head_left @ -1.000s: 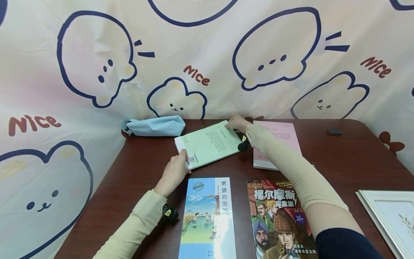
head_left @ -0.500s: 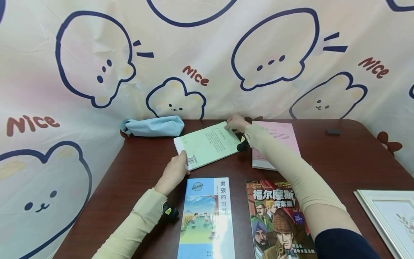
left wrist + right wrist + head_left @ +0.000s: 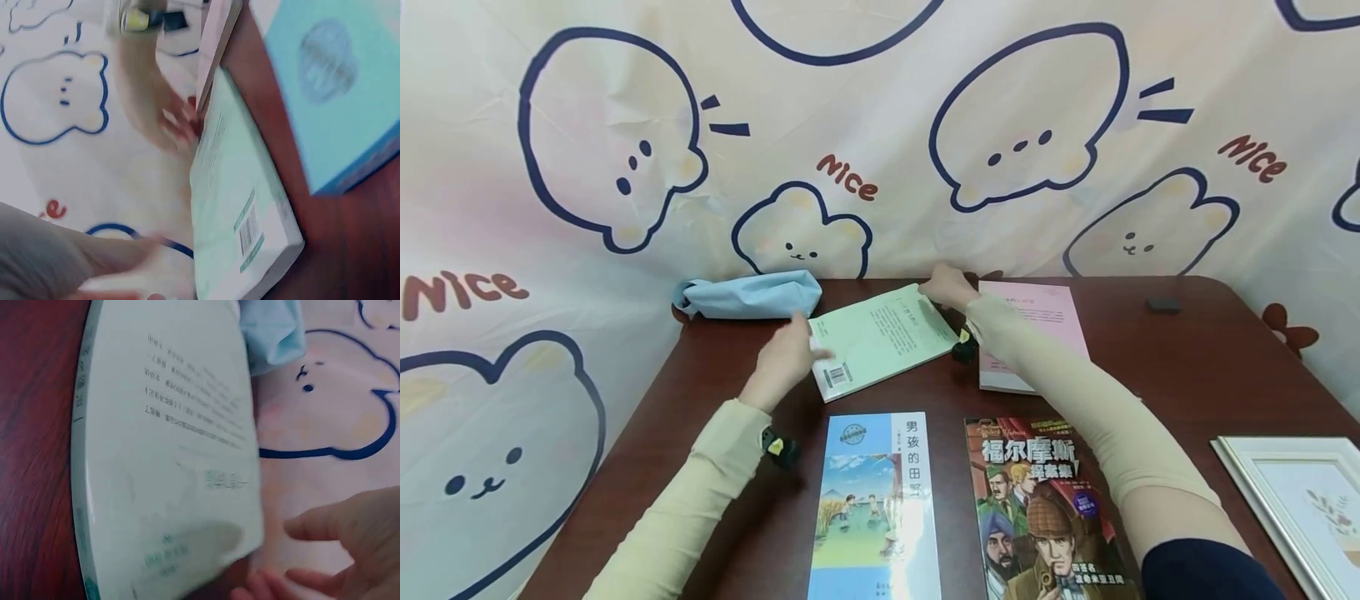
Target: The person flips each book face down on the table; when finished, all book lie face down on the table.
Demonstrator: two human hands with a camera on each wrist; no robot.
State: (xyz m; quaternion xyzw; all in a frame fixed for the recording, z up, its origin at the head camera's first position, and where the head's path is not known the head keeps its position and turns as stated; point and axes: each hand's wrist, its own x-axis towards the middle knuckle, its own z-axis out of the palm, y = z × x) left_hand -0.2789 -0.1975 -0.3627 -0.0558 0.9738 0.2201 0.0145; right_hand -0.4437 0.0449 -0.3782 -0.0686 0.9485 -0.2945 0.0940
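A light green book (image 3: pixel 880 333) lies flat and slanted at the back middle of the table, back cover up, barcode at its near left corner. My left hand (image 3: pixel 781 354) is over the book's left end with thumb and forefinger spread; in the left wrist view it is blurred and apart from the cover. At the far right corner is my right hand (image 3: pixel 950 287). The right wrist view shows its thumb and fingers parted beside the corner, gripping nothing. A pink book (image 3: pixel 1033 333) lies right of the green one, partly hidden by my right sleeve.
Nearer on the brown table (image 3: pixel 722 533) lie a blue book (image 3: pixel 857 512) and a detective comic-style book (image 3: pixel 1037 500). A light blue cloth pouch (image 3: pixel 748 296) rests at the back left. A white picture frame (image 3: pixel 1247 475) is at the right, a small dark block (image 3: pixel 1163 305) behind.
My left hand has let go of the green book's near left corner and moved up and left. The right hand has come off the far corner slightly; the book has barely moved.
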